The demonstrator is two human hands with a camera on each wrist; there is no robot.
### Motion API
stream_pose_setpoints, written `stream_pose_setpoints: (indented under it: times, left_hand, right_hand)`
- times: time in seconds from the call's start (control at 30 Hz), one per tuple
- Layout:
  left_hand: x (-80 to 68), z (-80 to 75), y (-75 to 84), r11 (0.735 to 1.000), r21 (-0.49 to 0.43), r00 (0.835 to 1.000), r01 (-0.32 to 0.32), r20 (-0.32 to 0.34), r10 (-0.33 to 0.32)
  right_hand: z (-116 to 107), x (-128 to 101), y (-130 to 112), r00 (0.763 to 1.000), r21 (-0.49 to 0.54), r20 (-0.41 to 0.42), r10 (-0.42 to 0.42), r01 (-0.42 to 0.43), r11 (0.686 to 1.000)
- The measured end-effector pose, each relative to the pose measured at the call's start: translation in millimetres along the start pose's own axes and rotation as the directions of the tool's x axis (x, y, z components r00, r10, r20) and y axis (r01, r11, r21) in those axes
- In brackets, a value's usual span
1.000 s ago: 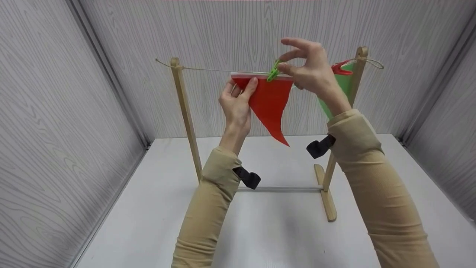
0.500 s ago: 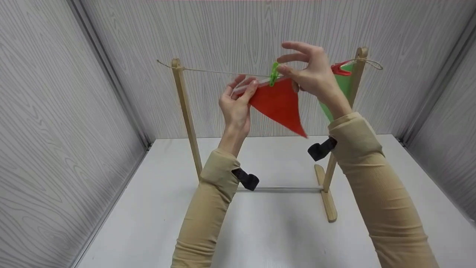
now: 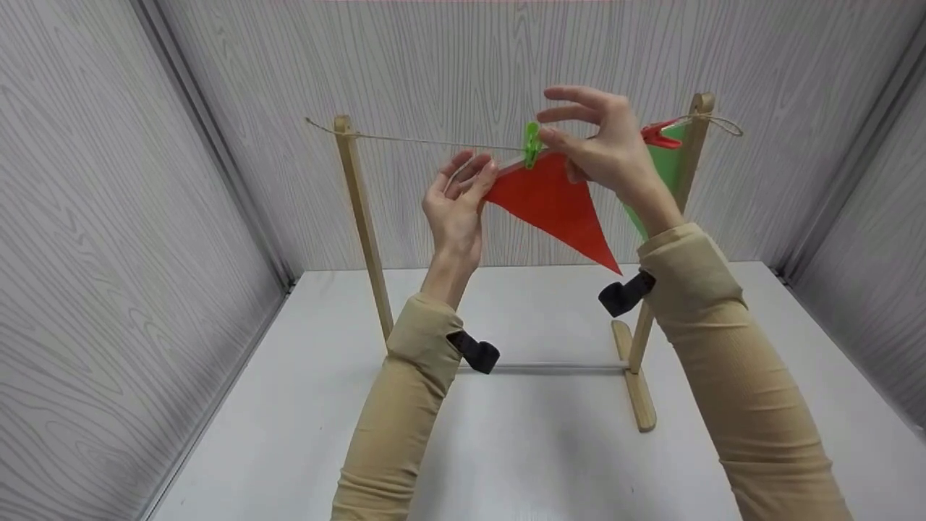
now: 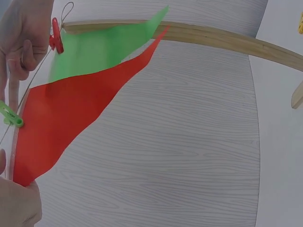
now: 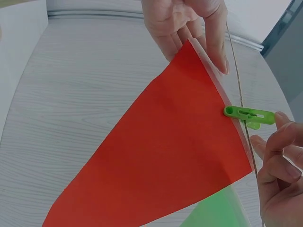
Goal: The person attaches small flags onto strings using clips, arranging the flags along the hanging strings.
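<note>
Since a second ago we see the red triangular paper flag (image 3: 555, 210) has swung: its top edge, level then, now tilts up toward the right, and its tip has drifted from the middle of the head view toward our right sleeve.

Our left hand (image 3: 456, 206) sits just left of centre in the head view, fingers nearly straight and pointing up. The fingertips touch the flag's left corner; from the right wrist view the thumb and fingers seem to hold that corner lightly between them, though we cannot tell how firmly.

Our right hand (image 3: 608, 148) is in the upper middle of the head view. Its thumb and forefinger pinch the small green plastic clothespin (image 3: 532, 143), while the other fingers spread loosely above. The clothespin grips the flag's top edge against the thin twine line (image 3: 427, 140), as the right wrist view shows near its right edge (image 5: 248, 115).

The twine runs between the two uprights of the light wooden rack (image 3: 362, 217), which stands on the white table (image 3: 550, 449). At the upper right of the head view, a green triangular paper flag (image 3: 669, 170) hangs beside the right post under a red plastic clothespin (image 3: 658, 134), partly behind our right hand.
</note>
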State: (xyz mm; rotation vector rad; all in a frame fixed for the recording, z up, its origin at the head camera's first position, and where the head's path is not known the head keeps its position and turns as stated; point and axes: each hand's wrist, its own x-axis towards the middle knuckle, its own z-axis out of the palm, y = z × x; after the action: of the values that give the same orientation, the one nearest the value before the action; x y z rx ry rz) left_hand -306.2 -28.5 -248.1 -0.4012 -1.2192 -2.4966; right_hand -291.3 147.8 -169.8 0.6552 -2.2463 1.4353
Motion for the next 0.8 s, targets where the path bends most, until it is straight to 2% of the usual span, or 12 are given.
stream_pose_setpoints:
  times: [0.13, 0.27, 0.4, 0.8]
  left_hand:
    - [-0.1, -4.9, -1.1, 1.000, 0.023, 0.999, 0.013, 0.029, -0.013]
    - [-1.0, -9.4, -1.5, 0.992, 0.106, 0.995, 0.068, 0.059, -0.075]
    - [-0.8, -9.4, -0.1, 0.984, 0.139, 0.993, 0.107, 0.032, -0.112]
    - [0.5, -2.7, 3.3, 0.996, 0.085, 0.999, 0.029, -0.015, -0.028]
  right_hand:
    - [-0.8, -0.5, 1.4, 1.000, 0.017, 0.001, 0.003, -0.003, 1.000]
    - [-0.2, -0.4, 1.8, 1.000, 0.001, 0.014, 0.020, -0.020, 1.000]
    - [1.5, 0.1, 2.0, 0.998, -0.028, 0.038, 0.048, -0.047, 0.998]
    - [4.2, 2.1, 4.7, 0.990, 0.020, 0.074, 0.118, -0.119, 0.993]
